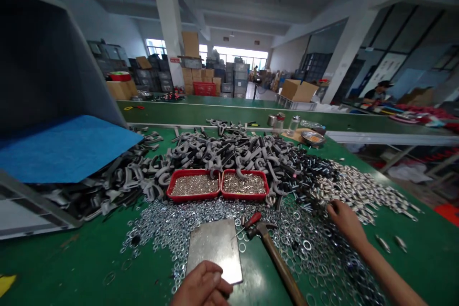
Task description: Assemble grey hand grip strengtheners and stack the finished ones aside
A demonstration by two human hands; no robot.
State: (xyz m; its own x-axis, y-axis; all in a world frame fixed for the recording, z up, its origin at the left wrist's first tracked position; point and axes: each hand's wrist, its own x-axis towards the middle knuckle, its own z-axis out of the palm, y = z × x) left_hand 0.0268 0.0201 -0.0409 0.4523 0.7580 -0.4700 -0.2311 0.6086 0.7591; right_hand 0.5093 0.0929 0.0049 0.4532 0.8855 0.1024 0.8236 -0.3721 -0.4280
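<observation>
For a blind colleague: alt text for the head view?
The right hand reaches into loose steel washers on a green workbench, while the left hand touches a metal plate beside a hammer. Two red trays of small parts sit behind.

And here's the green-topped workbench (53, 258), packed from edge to edge: steel washers (172, 234) spread across the front, a steel plate (214, 251) and a wooden-handled hammer (279, 263) lying over them, two red trays (193, 186) of small metal parts, grey hooked fittings (229, 153) heaped behind, silver sleeves (358, 191) out to the right
</observation>
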